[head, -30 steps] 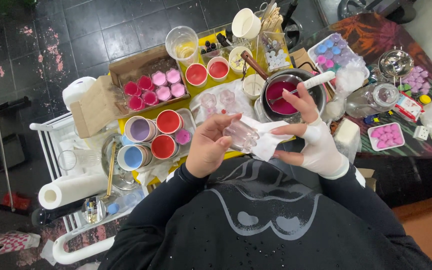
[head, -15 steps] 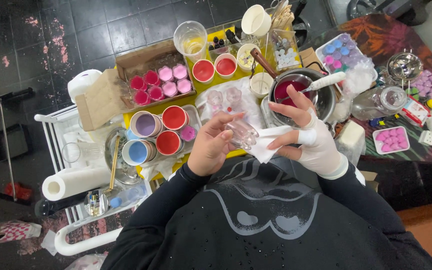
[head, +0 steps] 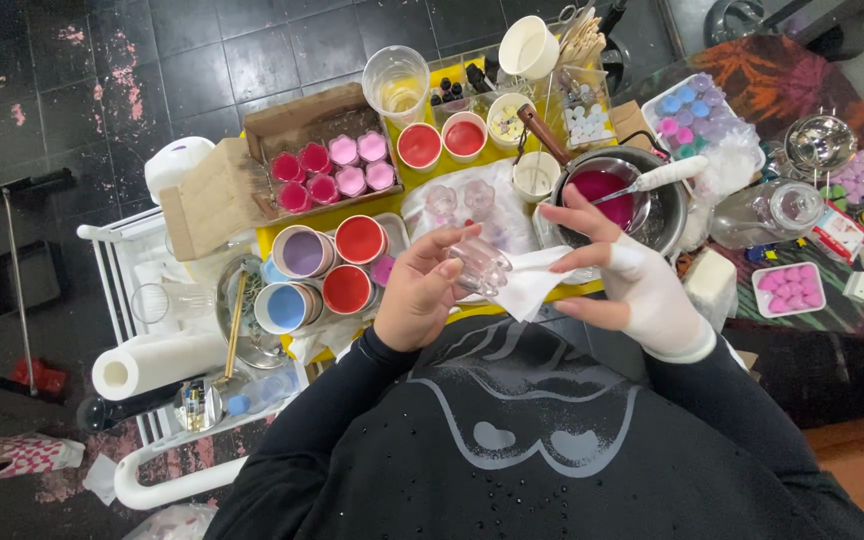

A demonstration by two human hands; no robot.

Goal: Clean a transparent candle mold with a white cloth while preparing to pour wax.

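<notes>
My left hand grips a small clear glass mould in front of my chest. My right hand, wearing a white wrap over palm and wrist, pinches a white tissue that is pressed against the glass. Just beyond my hands a metal pot holds magenta liquid wax, with a white-handled stirrer resting in it. Two more clear glass moulds stand on a white sheet.
A yellow table carries paper cups of red, lilac and blue wax, a cardboard box of pink candles, a plastic measuring cup and small bottles. A paper towel roll lies on a white cart at left. Trays of coloured wax pieces sit at right.
My hands keep turning the glass mould against the tissue. The whole view has shifted a little, so the table sits slightly farther right and lower in the frame.
</notes>
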